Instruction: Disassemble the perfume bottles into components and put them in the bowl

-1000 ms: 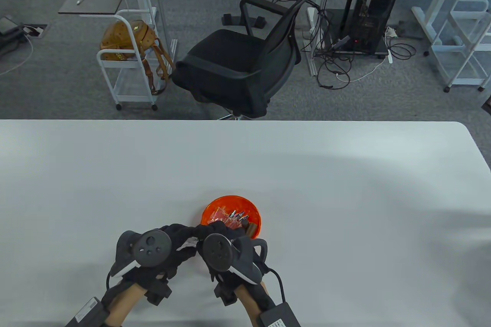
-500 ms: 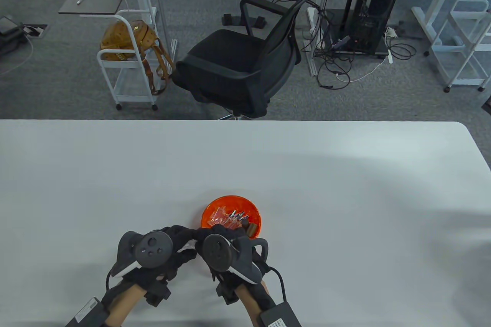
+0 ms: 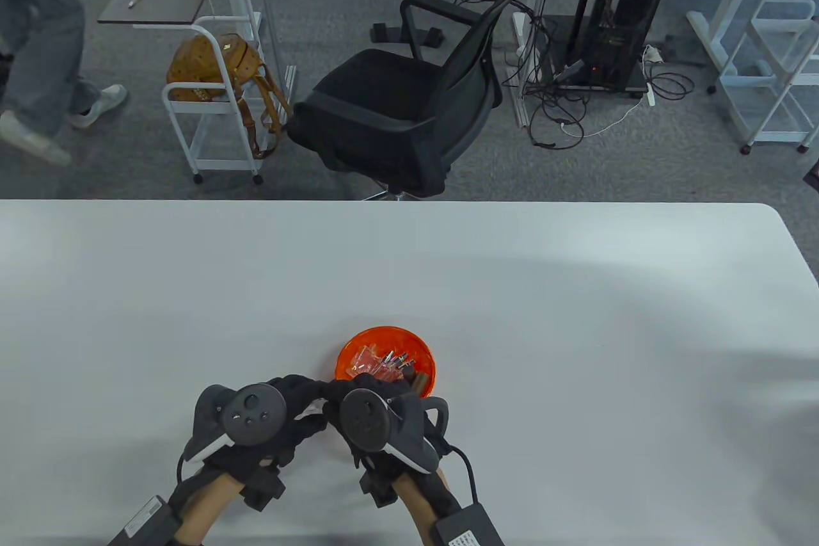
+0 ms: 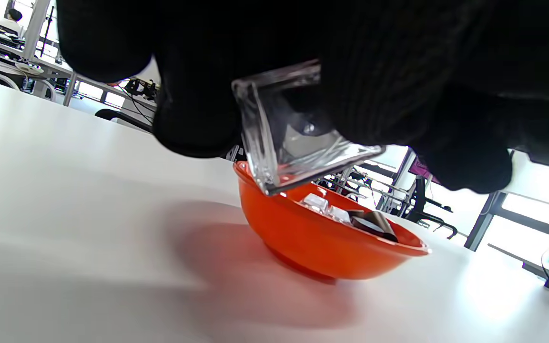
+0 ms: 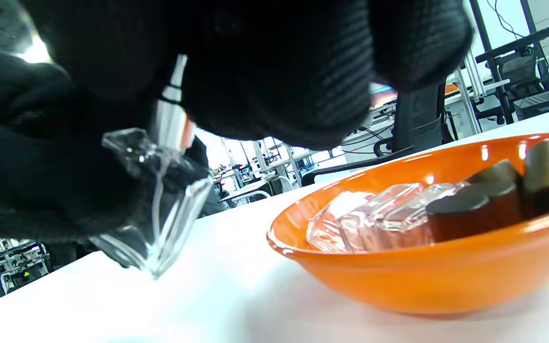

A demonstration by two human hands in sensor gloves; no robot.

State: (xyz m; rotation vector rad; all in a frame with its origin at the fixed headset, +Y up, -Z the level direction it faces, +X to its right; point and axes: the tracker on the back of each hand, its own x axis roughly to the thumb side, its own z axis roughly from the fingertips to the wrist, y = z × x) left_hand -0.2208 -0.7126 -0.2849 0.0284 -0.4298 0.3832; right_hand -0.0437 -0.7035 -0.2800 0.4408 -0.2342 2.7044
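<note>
Just beside the bowl (image 3: pixel 386 365), left hand (image 3: pixel 256 424) gripped the glass bottle (image 4: pixel 293 138); right hand (image 3: pixel 384 418) pinched its sprayer (image 5: pixel 172 116). Glass likely slick, breakable: hold the flat sides.

clear bottle (image 4: pixel 298 138) tilted, orange bowl (image 3: pixel 422 379) part-filled

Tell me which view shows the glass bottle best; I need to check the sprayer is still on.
The right wrist view: the glass bottle shows with its sprayer still attached. The left wrist view shows only its square base; in the table view both hands hide it.
</note>
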